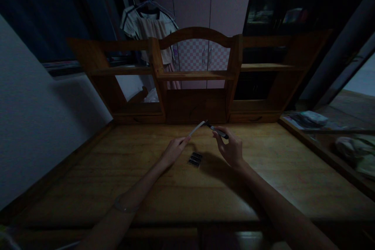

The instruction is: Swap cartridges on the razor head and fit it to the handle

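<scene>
A slim, pale, slightly curved stick [196,128] rises from my left hand [175,149], whose fingers are closed round its lower end. My right hand [230,144] grips a short black-and-grey handled tool [218,131] with a small dark head, its exact kind too dim to make out. The tool's head meets or nearly meets the stick's upper tip above the desk. Below and between my hands, a small clear pack [195,159] with several black pieces in rows lies on the wooden desk [140,179].
A wooden shelf unit [196,75] with open compartments and small drawers stands along the desk's back edge. Clothes [152,27] hang behind it at left, before a pale wardrobe [190,0]. To the right, a lower surface holds a plastic-wrapped bundle [313,118]. The room is dim.
</scene>
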The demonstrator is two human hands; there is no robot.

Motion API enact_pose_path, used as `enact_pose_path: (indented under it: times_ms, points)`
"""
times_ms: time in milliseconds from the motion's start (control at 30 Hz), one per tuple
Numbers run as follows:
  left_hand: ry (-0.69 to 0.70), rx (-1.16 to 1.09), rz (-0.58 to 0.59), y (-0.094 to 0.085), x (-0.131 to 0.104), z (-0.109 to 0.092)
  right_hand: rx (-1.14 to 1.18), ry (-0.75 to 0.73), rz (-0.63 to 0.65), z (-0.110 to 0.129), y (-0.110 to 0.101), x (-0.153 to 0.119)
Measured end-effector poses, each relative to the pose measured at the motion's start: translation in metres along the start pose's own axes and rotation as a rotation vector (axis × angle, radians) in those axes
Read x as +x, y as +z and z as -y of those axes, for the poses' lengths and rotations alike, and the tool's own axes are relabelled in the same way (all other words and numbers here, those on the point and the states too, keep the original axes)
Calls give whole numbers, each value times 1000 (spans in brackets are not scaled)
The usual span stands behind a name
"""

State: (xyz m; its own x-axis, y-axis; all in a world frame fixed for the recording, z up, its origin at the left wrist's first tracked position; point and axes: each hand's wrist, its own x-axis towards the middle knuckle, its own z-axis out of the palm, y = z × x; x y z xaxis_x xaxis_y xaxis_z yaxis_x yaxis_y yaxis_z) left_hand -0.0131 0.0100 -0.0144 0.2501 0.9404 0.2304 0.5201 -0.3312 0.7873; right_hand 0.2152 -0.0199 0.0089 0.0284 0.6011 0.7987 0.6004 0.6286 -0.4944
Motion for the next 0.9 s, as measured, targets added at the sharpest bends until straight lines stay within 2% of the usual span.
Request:
enact_pose_path:
  times_ms: [300,567,767,900]
  points:
    - [6,4,-6,-2,0,3,30,-76,129,-1,6,-5]
    - [-2,5,-12,-1,2,3,6,-53,24,-1,2,-3]
    - [-10,-14,13,-1,0,1,44,-97,178,5,8,-7]
    - [10,-22,17,-1,0,2,50,-92,140,8,6,-5]
